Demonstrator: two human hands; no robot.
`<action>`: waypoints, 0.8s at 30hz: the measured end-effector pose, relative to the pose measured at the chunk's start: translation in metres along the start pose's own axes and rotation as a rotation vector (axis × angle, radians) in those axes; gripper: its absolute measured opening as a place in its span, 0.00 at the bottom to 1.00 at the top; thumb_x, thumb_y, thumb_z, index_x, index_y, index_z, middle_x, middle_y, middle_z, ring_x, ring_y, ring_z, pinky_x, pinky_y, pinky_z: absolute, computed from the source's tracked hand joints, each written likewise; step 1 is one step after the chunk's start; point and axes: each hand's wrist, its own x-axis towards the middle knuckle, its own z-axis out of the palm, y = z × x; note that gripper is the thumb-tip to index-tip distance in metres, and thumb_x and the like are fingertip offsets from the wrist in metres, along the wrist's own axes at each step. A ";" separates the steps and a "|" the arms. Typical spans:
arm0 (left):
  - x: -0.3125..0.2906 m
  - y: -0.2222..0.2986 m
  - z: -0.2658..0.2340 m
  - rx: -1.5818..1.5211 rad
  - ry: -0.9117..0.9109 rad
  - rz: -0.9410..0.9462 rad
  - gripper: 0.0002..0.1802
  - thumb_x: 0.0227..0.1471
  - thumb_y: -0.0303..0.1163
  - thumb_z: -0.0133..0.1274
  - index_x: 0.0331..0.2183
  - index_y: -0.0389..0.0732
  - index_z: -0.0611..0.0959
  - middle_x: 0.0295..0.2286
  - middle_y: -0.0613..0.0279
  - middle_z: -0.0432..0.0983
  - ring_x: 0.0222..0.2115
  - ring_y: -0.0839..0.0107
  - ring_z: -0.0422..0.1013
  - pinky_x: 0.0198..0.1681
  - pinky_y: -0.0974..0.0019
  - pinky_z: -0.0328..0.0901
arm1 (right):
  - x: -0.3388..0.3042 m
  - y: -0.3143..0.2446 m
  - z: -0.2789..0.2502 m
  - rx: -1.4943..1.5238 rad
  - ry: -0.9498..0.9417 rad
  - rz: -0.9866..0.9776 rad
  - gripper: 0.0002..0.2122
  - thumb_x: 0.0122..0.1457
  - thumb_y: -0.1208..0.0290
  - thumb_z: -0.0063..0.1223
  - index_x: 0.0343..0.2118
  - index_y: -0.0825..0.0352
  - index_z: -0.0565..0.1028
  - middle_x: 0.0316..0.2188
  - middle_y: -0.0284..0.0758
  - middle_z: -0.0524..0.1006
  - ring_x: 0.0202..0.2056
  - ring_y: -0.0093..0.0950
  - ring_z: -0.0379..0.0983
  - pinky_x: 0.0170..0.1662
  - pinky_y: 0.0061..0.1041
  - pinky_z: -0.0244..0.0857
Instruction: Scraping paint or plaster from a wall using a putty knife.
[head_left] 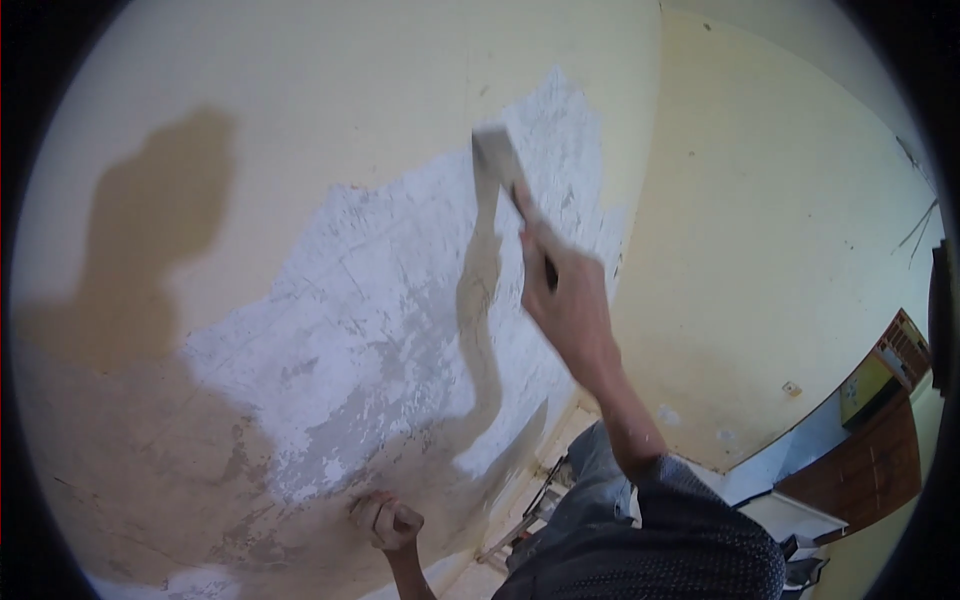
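Observation:
My right hand (575, 300) is wrapped round the handle of a scraper (498, 155) with a wide flat blade. The blade is up against the wall, near the upper edge of a patch of bare white and grey plaster (340, 300) where the cream paint is gone. Lower down, my left hand (388, 520) is curled into a loose fist close to the wall's darker, shaded part; I see nothing in it. Shadows of my arm and the scraper fall across the bare patch.
Cream paint (400, 90) surrounds the patch. A second cream wall (750, 220) meets this one at a corner on the right. Under my legs is part of a ladder-like frame (530, 525). A brown wooden cabinet (865, 455) stands at the lower right.

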 end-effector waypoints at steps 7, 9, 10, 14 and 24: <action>-0.003 -0.006 0.004 0.042 -0.003 0.083 0.03 0.49 0.26 0.46 0.30 0.46 0.72 0.31 0.63 0.70 0.30 0.64 0.67 0.38 0.57 0.65 | 0.014 0.004 -0.001 0.033 0.015 -0.003 0.19 0.61 0.75 0.43 0.57 0.57 0.66 0.17 0.45 0.55 0.17 0.23 0.48 0.21 0.23 0.54; -0.003 -0.006 0.005 0.029 0.021 0.069 0.04 0.49 0.26 0.46 0.30 0.46 0.72 0.31 0.63 0.70 0.30 0.65 0.67 0.38 0.57 0.66 | 0.004 0.003 0.004 0.042 0.013 -0.035 0.18 0.62 0.73 0.43 0.55 0.58 0.68 0.17 0.43 0.54 0.17 0.23 0.48 0.19 0.24 0.52; -0.003 -0.007 0.006 0.019 0.045 0.053 0.04 0.48 0.26 0.46 0.30 0.46 0.72 0.30 0.63 0.70 0.29 0.65 0.67 0.37 0.57 0.66 | 0.013 0.006 0.000 0.024 0.012 0.024 0.18 0.62 0.74 0.44 0.55 0.58 0.68 0.17 0.44 0.54 0.17 0.24 0.48 0.19 0.24 0.52; -0.002 -0.004 0.007 0.007 0.037 0.058 0.05 0.48 0.25 0.46 0.30 0.46 0.72 0.29 0.63 0.70 0.27 0.66 0.68 0.36 0.58 0.66 | 0.020 0.012 0.006 0.080 0.084 -0.030 0.18 0.61 0.76 0.44 0.55 0.60 0.68 0.16 0.45 0.58 0.17 0.23 0.48 0.20 0.23 0.53; -0.008 -0.009 0.011 0.007 0.067 0.067 0.02 0.52 0.30 0.45 0.28 0.45 0.72 0.29 0.63 0.70 0.28 0.65 0.67 0.35 0.58 0.66 | 0.053 0.025 -0.004 0.058 0.098 -0.019 0.18 0.60 0.75 0.43 0.54 0.60 0.69 0.16 0.51 0.66 0.15 0.42 0.61 0.22 0.32 0.58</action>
